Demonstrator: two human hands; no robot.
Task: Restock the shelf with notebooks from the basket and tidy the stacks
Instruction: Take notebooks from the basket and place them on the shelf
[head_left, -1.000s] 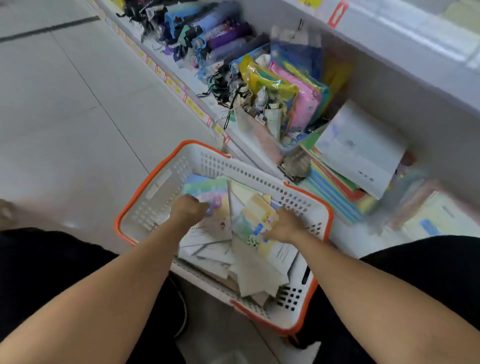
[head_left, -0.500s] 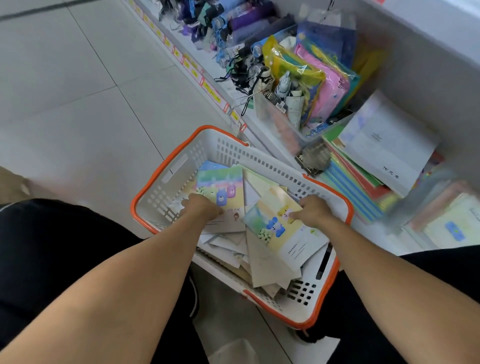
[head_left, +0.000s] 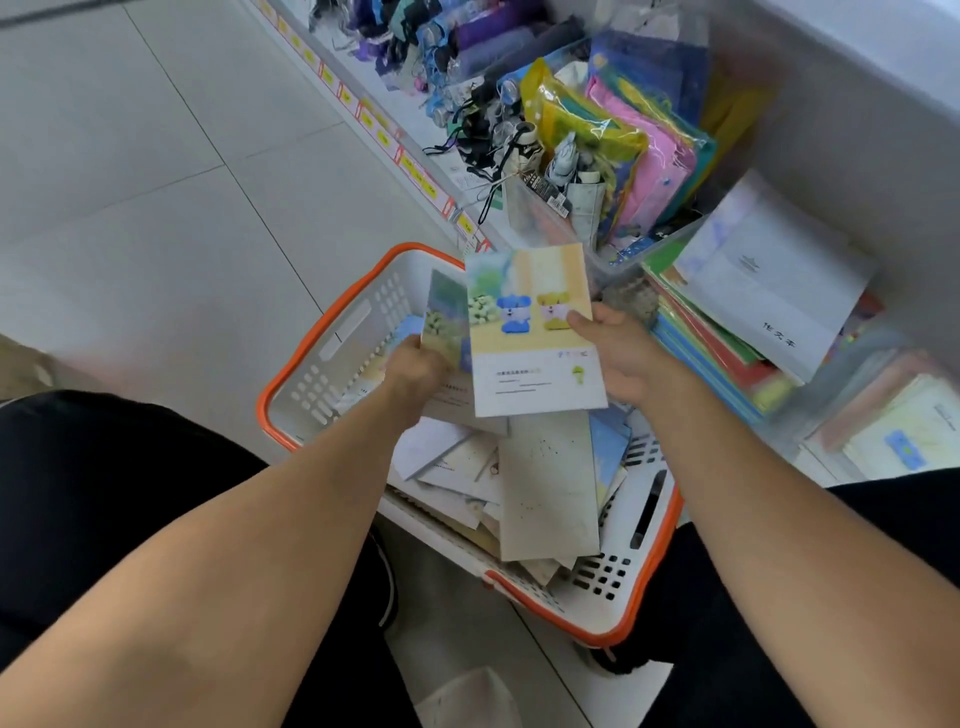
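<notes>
Above basket (head_left: 332, 332), two held notebooks (head_left: 530, 332).

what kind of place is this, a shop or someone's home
Most likely a shop's stationery aisle: price tags line the low shelf edge, folded umbrellas and stacked notebooks fill it, and a shopping basket sits on the tiled floor.

Place: stationery shop, where I crouch.
Evidence: price-tagged shelf (head_left: 395, 150), shopping basket (head_left: 332, 322), packaged folders (head_left: 639, 150).

Folded umbrellas (head_left: 467, 47) beside colourful plastic folders (head_left: 639, 150).
</notes>
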